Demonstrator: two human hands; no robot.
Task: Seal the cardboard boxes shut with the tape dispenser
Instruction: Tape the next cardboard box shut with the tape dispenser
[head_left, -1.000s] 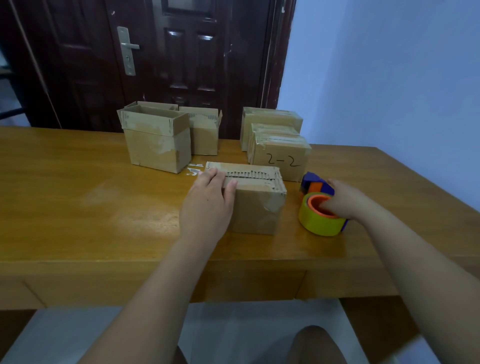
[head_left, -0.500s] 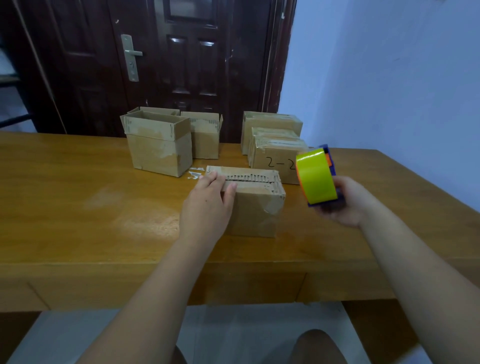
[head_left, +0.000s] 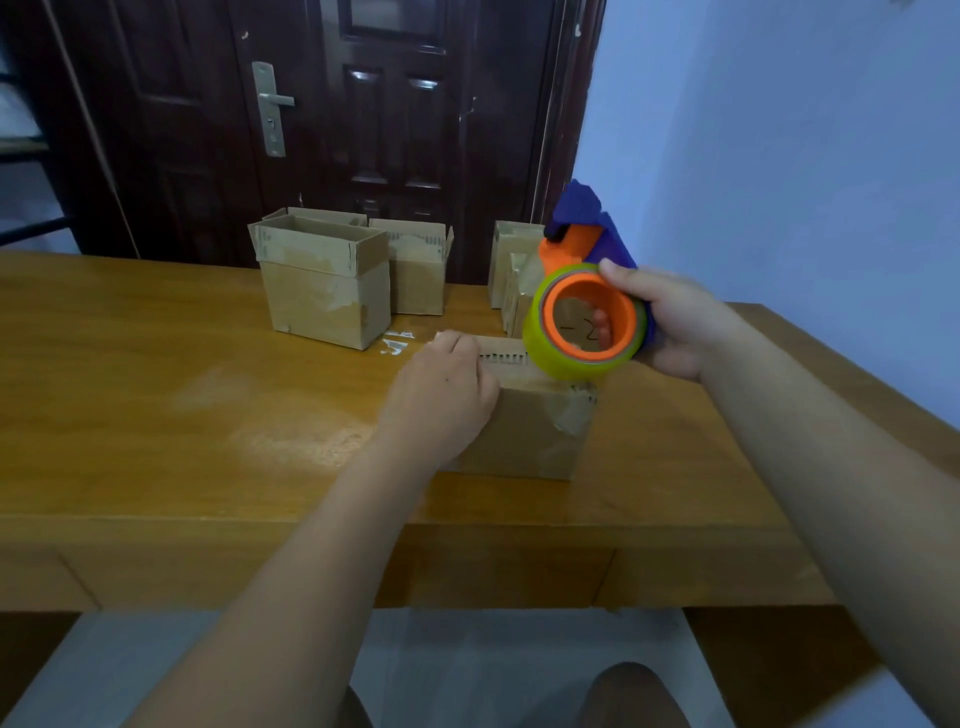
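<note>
A small cardboard box (head_left: 530, 431) lies on the wooden table (head_left: 156, 415) in front of me. My left hand (head_left: 441, 395) rests on its left end, fingers curled over the top edge. My right hand (head_left: 675, 322) grips a blue and orange tape dispenser (head_left: 587, 291) with a yellow-green roll, held in the air just above the box's right end, the roll's hole facing me.
An open-topped box (head_left: 322, 291) and another box (head_left: 418, 270) stand further back at the middle. More boxes (head_left: 511, 260) stand behind the dispenser, partly hidden. A dark door (head_left: 363, 130) is beyond the table, a pale wall to the right.
My right hand lifted the tape dispenser off the table, turned it and brought it left over the box's right end. My left hand stayed on the box.
</note>
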